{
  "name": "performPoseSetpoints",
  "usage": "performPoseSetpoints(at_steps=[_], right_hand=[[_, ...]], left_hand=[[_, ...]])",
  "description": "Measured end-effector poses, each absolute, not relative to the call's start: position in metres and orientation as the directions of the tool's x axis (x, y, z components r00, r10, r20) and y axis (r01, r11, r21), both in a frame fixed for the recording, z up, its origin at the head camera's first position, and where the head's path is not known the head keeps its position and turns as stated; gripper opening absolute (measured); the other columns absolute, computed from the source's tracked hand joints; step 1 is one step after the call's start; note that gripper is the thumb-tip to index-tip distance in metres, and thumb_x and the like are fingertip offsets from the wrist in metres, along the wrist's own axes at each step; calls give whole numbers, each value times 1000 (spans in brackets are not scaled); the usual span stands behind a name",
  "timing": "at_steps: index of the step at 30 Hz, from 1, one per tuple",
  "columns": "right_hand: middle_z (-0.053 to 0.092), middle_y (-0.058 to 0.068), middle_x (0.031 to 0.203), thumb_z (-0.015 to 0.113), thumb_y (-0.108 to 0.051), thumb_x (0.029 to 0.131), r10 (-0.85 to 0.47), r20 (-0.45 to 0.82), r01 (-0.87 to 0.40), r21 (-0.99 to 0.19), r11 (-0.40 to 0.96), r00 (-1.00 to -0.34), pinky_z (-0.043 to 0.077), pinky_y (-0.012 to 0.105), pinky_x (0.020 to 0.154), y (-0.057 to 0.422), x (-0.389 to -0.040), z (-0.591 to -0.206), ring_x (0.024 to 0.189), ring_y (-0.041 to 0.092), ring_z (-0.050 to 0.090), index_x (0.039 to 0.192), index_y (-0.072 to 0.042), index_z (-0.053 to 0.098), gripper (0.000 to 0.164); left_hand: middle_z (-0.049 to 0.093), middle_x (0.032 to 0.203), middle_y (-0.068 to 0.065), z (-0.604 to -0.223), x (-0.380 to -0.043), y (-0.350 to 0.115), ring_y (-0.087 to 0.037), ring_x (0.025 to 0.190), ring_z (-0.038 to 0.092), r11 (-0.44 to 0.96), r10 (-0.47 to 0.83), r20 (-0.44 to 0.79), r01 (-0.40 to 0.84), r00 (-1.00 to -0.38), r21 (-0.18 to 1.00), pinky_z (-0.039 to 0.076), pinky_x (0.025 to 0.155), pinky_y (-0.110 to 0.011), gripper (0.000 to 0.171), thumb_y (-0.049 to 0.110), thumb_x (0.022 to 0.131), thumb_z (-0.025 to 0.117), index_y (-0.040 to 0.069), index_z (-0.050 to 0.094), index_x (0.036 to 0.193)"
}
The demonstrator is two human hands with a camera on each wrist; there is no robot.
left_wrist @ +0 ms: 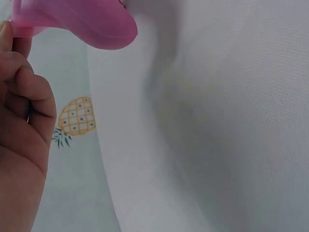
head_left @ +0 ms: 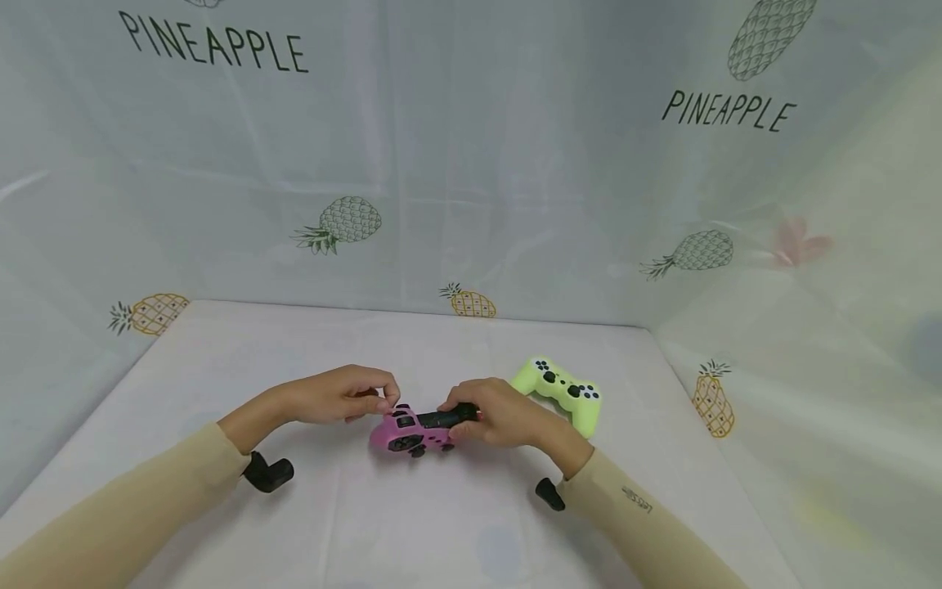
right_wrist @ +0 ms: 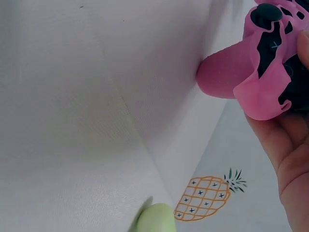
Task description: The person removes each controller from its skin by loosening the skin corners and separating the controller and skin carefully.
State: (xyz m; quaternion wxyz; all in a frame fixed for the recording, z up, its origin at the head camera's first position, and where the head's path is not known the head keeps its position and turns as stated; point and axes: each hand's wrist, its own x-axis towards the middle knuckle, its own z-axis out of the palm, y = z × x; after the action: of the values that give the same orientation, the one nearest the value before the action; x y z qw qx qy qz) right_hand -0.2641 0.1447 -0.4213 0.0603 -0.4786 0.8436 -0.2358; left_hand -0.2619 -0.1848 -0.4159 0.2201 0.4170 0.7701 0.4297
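Observation:
Above the table's middle, a black game controller point(head_left: 437, 419) is partly inside a pink silicone cover point(head_left: 383, 436). My left hand point(head_left: 334, 394) pinches the cover's edge between thumb and finger, seen close up in the left wrist view, where the cover point(left_wrist: 104, 24) spans the top. From the other side, my right hand point(head_left: 504, 413) grips the controller's bare black end. In the right wrist view the cover point(right_wrist: 224, 70) is bunched and folded, with black body and a thumbstick point(right_wrist: 265, 15) showing through its openings. Part of the controller is hidden by my right fingers.
A lime-green game controller point(head_left: 567, 388) lies on the white table point(head_left: 412, 523), just beyond my right hand. Black wrist devices point(head_left: 268, 474) hang below both sleeves. A pineapple-print curtain point(head_left: 471, 164) stands behind the table and along its sides.

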Motion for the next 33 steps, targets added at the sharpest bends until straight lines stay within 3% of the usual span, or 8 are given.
performPoseSetpoints(at_steps=[4, 9, 13, 21, 25, 28, 33], right_hand=[[73, -13, 106, 81, -24, 96, -811, 117, -745, -485, 457, -574, 49, 25, 80, 142, -266, -421, 86, 6, 58, 115, -19, 76, 20], [75, -12, 102, 81, -23, 96, -780, 104, -706, -511, 490, -617, 48, 25, 73, 134, -268, -419, 80, 6, 57, 111, -19, 76, 17], [75, -12, 100, 81, -24, 95, -761, 72, -684, -498, 533, -645, 48, 26, 73, 124, -267, -416, 81, 5, 58, 110, -20, 76, 16], [74, -12, 100, 80, -24, 96, -722, 46, -650, -477, 591, -691, 49, 28, 77, 114, -262, -416, 85, 7, 59, 111, -20, 76, 17], [75, -11, 103, 81, -25, 96, -720, 58, -656, -467, 593, -692, 49, 28, 77, 114, -259, -415, 86, 7, 60, 113, -20, 77, 18], [75, -10, 104, 81, -25, 96, -718, 58, -655, -464, 596, -694, 49, 28, 78, 114, -257, -415, 87, 7, 61, 114, -20, 77, 19], [75, -11, 102, 80, -24, 96, -734, 54, -668, -465, 581, -677, 49, 28, 79, 116, -259, -414, 87, 6, 60, 115, -20, 78, 19]], left_hand=[[56, 88, -8, -416, -261, -191, -5, 61, 45, 302, 816, 26, 464, -578, 833, 39, 56, -23, 7, 19, 111, 58, 16, 62, 106], [62, 95, -1, -418, -261, -195, -5, 62, 50, 325, 802, 73, 536, -593, 779, 45, 57, -25, 6, 21, 110, 59, 21, 64, 106], [64, 96, -6, -421, -262, -197, -7, 62, 54, 380, 773, 86, 567, -628, 731, 47, 59, -25, 5, 23, 109, 62, 23, 64, 105], [72, 94, -9, -422, -256, -199, -35, 65, 65, 468, 671, 55, 480, -739, 742, 41, 58, -25, 7, 20, 105, 70, 26, 70, 102], [74, 96, 2, -416, -258, -197, -32, 66, 68, 478, 672, 63, 497, -738, 724, 49, 62, -27, 7, 22, 101, 75, 23, 72, 107], [73, 101, 10, -411, -260, -194, -20, 65, 68, 482, 689, 87, 545, -719, 686, 55, 65, -28, 12, 22, 100, 76, 23, 74, 112], [71, 104, 14, -400, -261, -187, -13, 68, 66, 479, 716, 120, 609, -688, 632, 55, 65, -27, 11, 22, 101, 75, 29, 78, 109]])
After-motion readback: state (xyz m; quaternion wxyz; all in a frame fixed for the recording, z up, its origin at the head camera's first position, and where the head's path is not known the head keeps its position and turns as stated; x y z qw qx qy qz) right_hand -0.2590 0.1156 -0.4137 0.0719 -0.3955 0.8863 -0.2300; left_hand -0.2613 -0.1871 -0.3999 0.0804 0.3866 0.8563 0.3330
